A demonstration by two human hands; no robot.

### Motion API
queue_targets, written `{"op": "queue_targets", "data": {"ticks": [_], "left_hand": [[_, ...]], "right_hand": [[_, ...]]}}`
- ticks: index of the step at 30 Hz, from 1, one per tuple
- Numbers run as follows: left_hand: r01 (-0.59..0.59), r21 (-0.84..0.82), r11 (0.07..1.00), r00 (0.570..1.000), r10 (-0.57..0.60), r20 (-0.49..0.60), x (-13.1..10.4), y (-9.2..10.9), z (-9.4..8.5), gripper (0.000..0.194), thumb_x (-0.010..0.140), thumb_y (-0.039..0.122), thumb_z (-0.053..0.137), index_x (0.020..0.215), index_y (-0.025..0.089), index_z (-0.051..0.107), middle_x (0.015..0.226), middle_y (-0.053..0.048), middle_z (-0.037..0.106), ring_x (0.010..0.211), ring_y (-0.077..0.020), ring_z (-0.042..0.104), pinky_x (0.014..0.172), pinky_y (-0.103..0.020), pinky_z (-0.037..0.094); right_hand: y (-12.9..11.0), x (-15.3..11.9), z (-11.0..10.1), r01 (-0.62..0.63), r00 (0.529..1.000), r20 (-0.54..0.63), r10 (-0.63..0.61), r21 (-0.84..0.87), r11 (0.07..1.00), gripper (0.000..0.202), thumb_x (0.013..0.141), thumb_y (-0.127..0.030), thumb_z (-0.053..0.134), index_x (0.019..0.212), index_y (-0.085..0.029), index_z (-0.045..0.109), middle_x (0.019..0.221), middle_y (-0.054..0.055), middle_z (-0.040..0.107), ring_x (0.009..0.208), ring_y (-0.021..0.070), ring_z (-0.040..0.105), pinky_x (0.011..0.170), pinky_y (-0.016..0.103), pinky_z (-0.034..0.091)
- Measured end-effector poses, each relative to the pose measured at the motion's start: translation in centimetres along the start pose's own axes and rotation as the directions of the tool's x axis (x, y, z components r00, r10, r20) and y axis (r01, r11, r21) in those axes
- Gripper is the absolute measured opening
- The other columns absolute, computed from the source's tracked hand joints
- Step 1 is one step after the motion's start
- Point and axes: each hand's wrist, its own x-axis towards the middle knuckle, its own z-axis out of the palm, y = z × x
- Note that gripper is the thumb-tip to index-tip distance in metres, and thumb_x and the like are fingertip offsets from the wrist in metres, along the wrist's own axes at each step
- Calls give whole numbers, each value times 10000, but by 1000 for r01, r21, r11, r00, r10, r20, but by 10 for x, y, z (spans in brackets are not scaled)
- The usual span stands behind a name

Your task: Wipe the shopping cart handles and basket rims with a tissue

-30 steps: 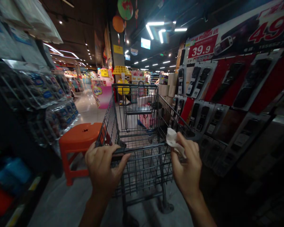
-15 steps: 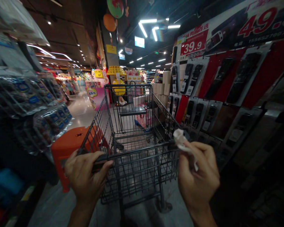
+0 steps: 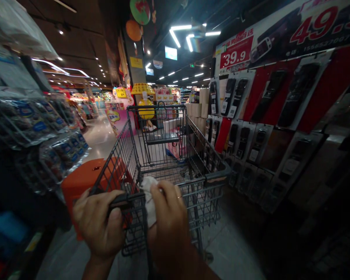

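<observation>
A dark wire shopping cart [image 3: 205, 200] stands in front of me, its handlebar towards me. My left hand [image 3: 100, 221] is closed around the left end of the handlebar. Near the middle of the same bar, my right hand [image 3: 170, 217] presses a crumpled white tissue [image 3: 149, 194] against it, fingers folded over the top. A ring shows on one finger of that hand. Part of the bar lies hidden beneath the tissue and fingers. The cart's basket holds nothing that I can make out.
An orange plastic stool [image 3: 81, 179] stands against the cart's left side. Packaged goods [image 3: 58, 155] hang at the left. On the right, a rack of dark items in blister packs [image 3: 245, 140] runs close by. Pale paper rolls [image 3: 196, 110] are stacked beyond the cart.
My right hand has slid the tissue leftward along the handlebar, from its right end to near the middle. My left hand keeps its hold, shifted slightly left in view.
</observation>
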Motion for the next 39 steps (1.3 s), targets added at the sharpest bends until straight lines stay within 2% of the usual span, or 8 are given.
{"op": "queue_targets", "data": {"ticks": [5, 11, 16, 21, 24, 27, 35, 39], "left_hand": [[13, 2, 1000, 1000, -13, -8, 0, -3, -1, 235, 851, 269, 389, 947, 219, 598, 808, -45, 643, 774, -200, 587, 967, -451, 392], [40, 5, 999, 997, -40, 59, -3, -3, -4, 246, 853, 282, 383, 987, 246, 587, 830, -24, 627, 795, -212, 588, 974, -491, 395], [73, -39, 997, 997, -72, 40, -1, 1, -3, 220, 854, 263, 403, 962, 244, 593, 806, -37, 634, 794, -215, 585, 1002, -482, 366], [87, -37, 996, 996, -86, 34, -2, 2, -1, 196, 854, 261, 424, 960, 255, 589, 809, -41, 625, 802, -218, 577, 1027, -484, 353], [79, -18, 997, 997, -79, 2, -1, 5, 1, 184, 857, 269, 424, 944, 238, 583, 793, -49, 619, 792, -220, 574, 1024, -499, 355], [56, 11, 998, 998, -55, -33, 0, 8, 5, 180, 851, 286, 432, 930, 226, 582, 775, -46, 623, 761, -217, 578, 995, -500, 376], [53, 51, 997, 997, -50, -57, 2, 23, 11, 167, 828, 293, 460, 923, 233, 583, 775, -57, 628, 745, -227, 581, 959, -549, 412], [55, 62, 997, 996, -51, -68, 3, 32, 14, 152, 831, 299, 464, 910, 248, 584, 761, -44, 617, 737, -215, 572, 959, -549, 424]], "right_hand": [[-11, 1, 15, 68, 998, -5, -68, 41, 997, 336, 911, -53, 330, 1083, -92, 616, 958, 132, 677, 801, 225, 581, 644, 340, 543], [7, -2, 0, 104, 994, 18, -106, 108, 989, 366, 874, -25, 378, 1145, -80, 618, 1085, 159, 679, 952, 235, 596, 789, 382, 560], [40, 1, -37, 97, 993, -58, -100, -38, 995, 547, 781, 37, 350, 1223, -162, 603, 1092, 127, 671, 1007, 230, 613, 846, 429, 527], [92, 21, -92, 13, 973, -220, -74, -266, 964, 415, 793, -7, 451, 1111, -175, 658, 1067, 116, 689, 981, 230, 620, 849, 422, 509], [112, 29, -104, -21, 983, -180, -35, -301, 953, 371, 793, -36, 442, 1051, -174, 672, 1005, 103, 713, 938, 236, 640, 828, 430, 514], [111, 24, -97, 14, 990, -132, -55, -292, 956, 415, 778, -25, 426, 1084, -174, 664, 1025, 106, 717, 966, 241, 650, 834, 440, 514], [68, -7, -47, 109, 987, -113, -116, -70, 992, 587, 806, 21, 342, 1331, -166, 527, 1213, 162, 665, 1174, 249, 615, 954, 492, 496], [61, -16, -38, 115, 988, -101, -117, -26, 993, 566, 842, 3, 342, 1369, -152, 481, 1262, 178, 639, 1215, 242, 591, 949, 474, 515]]}}
